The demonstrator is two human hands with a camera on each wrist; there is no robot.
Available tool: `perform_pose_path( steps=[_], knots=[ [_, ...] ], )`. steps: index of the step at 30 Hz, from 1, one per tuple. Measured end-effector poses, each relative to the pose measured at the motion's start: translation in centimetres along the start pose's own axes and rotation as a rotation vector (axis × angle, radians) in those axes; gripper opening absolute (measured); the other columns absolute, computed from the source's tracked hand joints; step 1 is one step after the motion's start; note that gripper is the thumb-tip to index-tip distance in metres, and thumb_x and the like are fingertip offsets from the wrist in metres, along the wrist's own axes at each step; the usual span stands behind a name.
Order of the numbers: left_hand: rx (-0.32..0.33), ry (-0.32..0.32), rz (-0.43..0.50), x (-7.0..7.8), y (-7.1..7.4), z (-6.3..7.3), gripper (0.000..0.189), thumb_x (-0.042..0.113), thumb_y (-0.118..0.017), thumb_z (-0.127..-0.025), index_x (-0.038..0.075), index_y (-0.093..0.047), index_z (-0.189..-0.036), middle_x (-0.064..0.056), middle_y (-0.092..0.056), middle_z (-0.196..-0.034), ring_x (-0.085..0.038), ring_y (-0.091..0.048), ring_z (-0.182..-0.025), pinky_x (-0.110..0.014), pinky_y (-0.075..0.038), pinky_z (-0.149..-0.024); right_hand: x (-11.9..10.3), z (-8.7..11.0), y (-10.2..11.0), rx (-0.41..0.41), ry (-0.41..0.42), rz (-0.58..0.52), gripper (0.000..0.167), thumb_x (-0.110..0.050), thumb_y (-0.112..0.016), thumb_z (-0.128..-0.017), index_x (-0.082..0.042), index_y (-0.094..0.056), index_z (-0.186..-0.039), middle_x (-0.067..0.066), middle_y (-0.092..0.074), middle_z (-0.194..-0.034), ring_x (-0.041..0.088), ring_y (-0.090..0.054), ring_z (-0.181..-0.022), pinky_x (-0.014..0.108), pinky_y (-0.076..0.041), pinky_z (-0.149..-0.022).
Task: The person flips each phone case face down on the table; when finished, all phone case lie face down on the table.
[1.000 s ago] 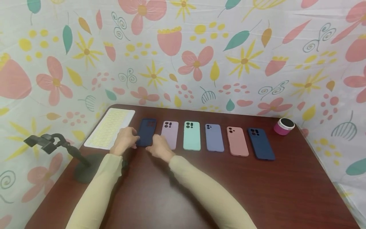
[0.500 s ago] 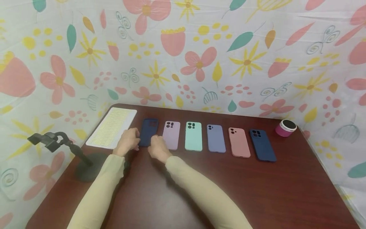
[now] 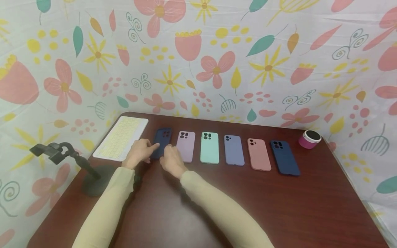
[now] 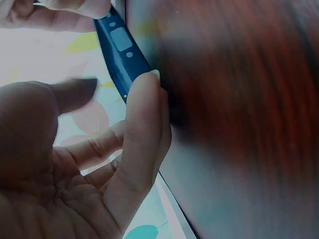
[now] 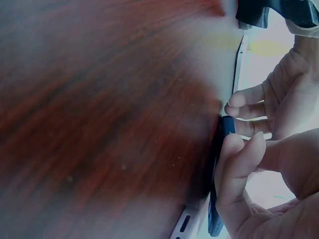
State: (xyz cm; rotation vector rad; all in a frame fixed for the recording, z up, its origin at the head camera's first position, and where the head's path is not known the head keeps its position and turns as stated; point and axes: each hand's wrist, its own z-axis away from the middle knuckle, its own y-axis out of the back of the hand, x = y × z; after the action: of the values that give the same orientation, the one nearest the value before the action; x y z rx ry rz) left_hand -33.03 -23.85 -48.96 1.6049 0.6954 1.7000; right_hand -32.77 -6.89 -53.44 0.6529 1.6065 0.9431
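Note:
A dark blue phone case (image 3: 162, 139) lies at the left end of a row of phone cases, between my two hands. My left hand (image 3: 139, 152) is at its left edge. In the left wrist view, the fingertips touch the end of the case (image 4: 117, 50) beside its port cutouts, and the thumb is held apart from it. At the near right corner my right hand (image 3: 172, 162) pinches the case with curled fingers. The right wrist view shows this case (image 5: 227, 125) edge-on, partly covered by the right fingers. A lilac phone case (image 3: 186, 148) lies just right of that hand.
Mint (image 3: 210, 148), periwinkle (image 3: 234, 150), pink (image 3: 259, 155) and navy (image 3: 285, 157) phone cases continue the row rightward. A white keyboard (image 3: 119, 141) and a black stand (image 3: 83, 165) are on the left. A pink round speaker (image 3: 307, 140) stands at the back right.
The left thumb has lifted and now reaches over the dark blue case. That case's camera cutouts show more clearly. The whole head view has shifted slightly; the other cases keep their places.

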Motion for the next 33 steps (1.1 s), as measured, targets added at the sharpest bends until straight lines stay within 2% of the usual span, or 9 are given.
perform_pose_path(
  steps=[4, 9, 13, 16, 19, 22, 26, 29, 33],
  knots=[
    [0.013, 0.034, 0.028, 2.1, 0.9, 1.6, 0.062, 0.063, -0.069, -0.1, 0.005, -0.065, -0.08, -0.01, -0.069, -0.063, -0.021, -0.072, -0.051, -0.029, -0.053, -0.051, 0.0, -0.1, 0.0, 0.006, -0.021, -0.067, 0.059, -0.017, -0.079, -0.094, 0.01, -0.057, -0.142, 0.015, -0.077, -0.094, 0.017, -0.068, -0.072, 0.026, -0.053, -0.057],
    [0.006, 0.057, 0.049, 2.7, 0.8, 2.1, 0.067, 0.072, -0.067, -0.098, 0.009, -0.063, -0.074, -0.004, -0.064, -0.059, -0.018, -0.072, -0.053, -0.028, -0.056, -0.056, -0.3, 0.1, 0.4, -0.022, -0.059, -0.145, 0.08, -0.018, -0.08, -0.096, 0.005, -0.038, -0.16, 0.012, -0.076, -0.088, 0.013, -0.066, -0.062, 0.025, -0.052, -0.052],
    [-0.054, 0.068, 0.152, 2.7, 0.8, 2.1, 0.073, 0.073, -0.066, -0.097, 0.002, -0.071, -0.085, -0.008, -0.071, -0.071, -0.018, -0.075, -0.061, -0.031, -0.065, -0.063, -1.0, 0.8, 1.4, -0.031, -0.088, -0.27, 0.07, -0.012, -0.079, -0.096, -0.002, -0.039, -0.153, 0.016, -0.077, -0.096, 0.012, -0.068, -0.056, 0.025, -0.055, -0.05],
    [-0.116, 0.088, 0.241, 2.6, 0.8, 2.0, 0.079, 0.075, -0.067, -0.096, -0.003, -0.076, -0.097, -0.012, -0.078, -0.081, -0.018, -0.077, -0.067, -0.035, -0.068, -0.069, -2.8, 2.8, 3.9, -0.01, -0.083, -0.352, 0.057, -0.005, -0.076, -0.097, -0.001, -0.043, -0.144, 0.021, -0.078, -0.098, 0.011, -0.068, -0.052, 0.023, -0.056, -0.049],
    [-0.161, 0.106, 0.317, 2.5, 0.8, 1.8, 0.08, 0.074, -0.068, -0.095, -0.005, -0.079, -0.102, -0.012, -0.082, -0.084, -0.018, -0.079, -0.071, -0.036, -0.069, -0.072, -4.0, 4.0, 5.4, -0.009, -0.072, -0.403, 0.053, -0.001, -0.072, -0.098, 0.002, -0.042, -0.142, 0.019, -0.077, -0.085, 0.012, -0.068, -0.048, 0.023, -0.057, -0.048],
    [-0.184, 0.105, 0.381, 2.6, 1.1, 1.8, 0.075, 0.067, -0.07, -0.098, -0.007, -0.079, -0.105, -0.011, -0.082, -0.086, -0.017, -0.079, -0.074, -0.036, -0.069, -0.073, -3.4, 3.1, 4.0, -0.006, -0.053, -0.392, 0.052, 0.001, -0.07, -0.097, 0.002, -0.042, -0.141, 0.009, -0.073, -0.069, 0.011, -0.067, -0.045, 0.023, -0.055, -0.047],
    [-0.15, 0.082, 0.414, 2.9, 1.7, 1.8, 0.065, 0.053, -0.074, -0.101, -0.01, -0.075, -0.116, -0.013, -0.081, -0.089, -0.014, -0.078, -0.072, -0.031, -0.068, -0.072, -1.6, 0.9, 1.1, -0.029, -0.057, -0.342, 0.053, -0.001, -0.072, -0.093, 0.003, -0.047, -0.139, 0.0, -0.067, -0.063, 0.004, -0.063, -0.041, 0.021, -0.055, -0.048],
    [-0.074, 0.064, 0.411, 3.3, 2.2, 1.8, 0.053, 0.038, -0.079, -0.101, -0.01, -0.072, -0.123, -0.017, -0.08, -0.092, -0.011, -0.075, -0.068, -0.027, -0.067, -0.068, -1.2, 0.3, 0.5, -0.08, -0.079, -0.328, 0.05, -0.005, -0.077, -0.093, 0.005, -0.053, -0.136, -0.001, -0.067, -0.065, 0.003, -0.064, -0.041, 0.02, -0.057, -0.051],
    [0.032, 0.025, 0.358, 3.8, 2.8, 2.2, 0.038, 0.021, -0.081, -0.099, -0.01, -0.073, -0.12, -0.024, -0.081, -0.098, -0.009, -0.072, -0.063, -0.024, -0.065, -0.064, -1.0, 0.1, 0.3, -0.148, -0.093, -0.331, 0.042, -0.007, -0.078, -0.095, 0.006, -0.06, -0.131, -0.001, -0.069, -0.065, 0.004, -0.067, -0.043, 0.021, -0.059, -0.051]
  ],
)
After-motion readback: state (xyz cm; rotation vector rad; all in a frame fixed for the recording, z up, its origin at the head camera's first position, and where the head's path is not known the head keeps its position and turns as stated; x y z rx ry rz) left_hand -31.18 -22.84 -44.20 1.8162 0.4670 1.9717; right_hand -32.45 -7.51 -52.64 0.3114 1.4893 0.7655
